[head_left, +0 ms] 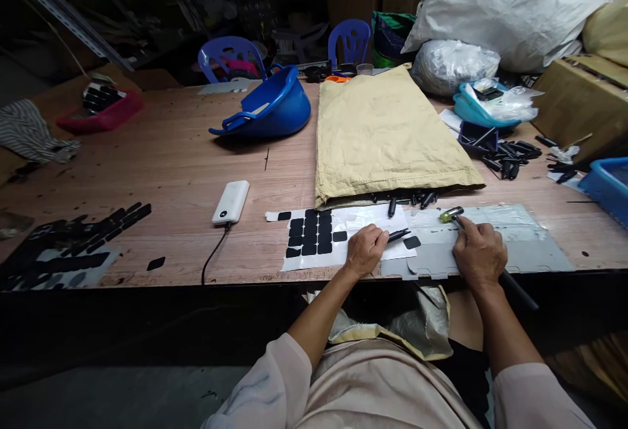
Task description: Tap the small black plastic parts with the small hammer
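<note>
Two grips: left hand (367, 250) closed round black tube (398, 235), left end of gray board (520, 254); right hand (479, 254) closed on hammer (451, 214), board's middle. Slack left grip could drop tube.

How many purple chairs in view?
2. One purple chair is beyond the tilted blue basin; the other purple chair is beyond the tan sack. Others may be hidden in the dark background.

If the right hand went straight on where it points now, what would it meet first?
Past its hammer, the right hand would probably meet the tan sack, at its near edge; depth is unclear.
</note>
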Demonstrator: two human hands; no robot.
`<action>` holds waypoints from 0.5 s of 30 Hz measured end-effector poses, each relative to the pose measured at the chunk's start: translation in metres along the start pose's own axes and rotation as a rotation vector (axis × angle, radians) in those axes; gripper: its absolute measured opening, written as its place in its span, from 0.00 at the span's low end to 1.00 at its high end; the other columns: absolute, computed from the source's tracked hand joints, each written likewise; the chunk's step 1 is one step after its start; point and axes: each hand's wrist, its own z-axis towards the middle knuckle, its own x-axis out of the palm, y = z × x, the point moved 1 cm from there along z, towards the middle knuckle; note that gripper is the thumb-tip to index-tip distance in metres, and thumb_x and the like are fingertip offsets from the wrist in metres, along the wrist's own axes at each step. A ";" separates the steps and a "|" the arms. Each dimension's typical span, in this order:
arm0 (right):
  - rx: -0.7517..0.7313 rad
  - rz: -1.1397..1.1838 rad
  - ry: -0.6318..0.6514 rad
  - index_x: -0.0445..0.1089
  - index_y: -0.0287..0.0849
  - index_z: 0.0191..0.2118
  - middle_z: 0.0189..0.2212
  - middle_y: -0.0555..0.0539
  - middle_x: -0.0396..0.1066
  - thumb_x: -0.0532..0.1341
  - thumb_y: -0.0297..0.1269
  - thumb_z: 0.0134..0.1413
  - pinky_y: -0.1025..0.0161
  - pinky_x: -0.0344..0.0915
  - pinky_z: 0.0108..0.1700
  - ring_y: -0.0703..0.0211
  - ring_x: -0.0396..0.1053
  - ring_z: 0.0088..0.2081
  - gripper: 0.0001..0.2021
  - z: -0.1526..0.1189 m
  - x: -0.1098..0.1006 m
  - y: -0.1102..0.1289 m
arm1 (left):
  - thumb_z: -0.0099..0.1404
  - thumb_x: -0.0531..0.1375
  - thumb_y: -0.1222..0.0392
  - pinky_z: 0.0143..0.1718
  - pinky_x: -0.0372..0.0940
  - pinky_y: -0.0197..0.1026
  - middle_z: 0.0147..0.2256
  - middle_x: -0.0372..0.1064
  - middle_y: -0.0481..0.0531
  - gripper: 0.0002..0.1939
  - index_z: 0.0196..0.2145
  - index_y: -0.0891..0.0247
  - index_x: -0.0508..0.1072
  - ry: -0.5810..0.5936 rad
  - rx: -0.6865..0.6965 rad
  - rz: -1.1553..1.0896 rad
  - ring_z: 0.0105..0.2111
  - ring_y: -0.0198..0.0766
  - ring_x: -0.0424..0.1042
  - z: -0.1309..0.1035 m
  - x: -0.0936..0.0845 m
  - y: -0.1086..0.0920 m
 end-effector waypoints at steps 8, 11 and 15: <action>0.015 0.011 -0.011 0.80 0.45 0.55 0.38 0.42 0.68 0.59 0.34 0.64 0.57 0.43 0.38 0.57 0.52 0.36 0.18 0.000 -0.001 0.001 | 0.76 0.56 0.52 0.44 0.66 0.42 0.34 0.73 0.53 0.15 0.34 0.59 0.75 0.092 0.299 -0.171 0.38 0.40 0.72 -0.047 -0.009 -0.010; 0.016 0.015 -0.011 0.79 0.45 0.55 0.39 0.42 0.68 0.60 0.34 0.62 0.57 0.44 0.38 0.57 0.52 0.36 0.18 -0.001 0.000 0.001 | 0.76 0.57 0.49 0.40 0.68 0.41 0.37 0.75 0.54 0.14 0.40 0.58 0.78 0.252 0.385 -0.147 0.37 0.40 0.74 -0.088 0.004 -0.011; 0.016 0.017 -0.005 0.79 0.45 0.55 0.38 0.42 0.67 0.61 0.33 0.61 0.57 0.44 0.39 0.57 0.51 0.36 0.19 -0.002 0.001 0.001 | 0.75 0.59 0.52 0.39 0.68 0.41 0.39 0.78 0.54 0.11 0.40 0.57 0.79 0.378 0.117 0.066 0.37 0.42 0.78 -0.117 0.032 0.006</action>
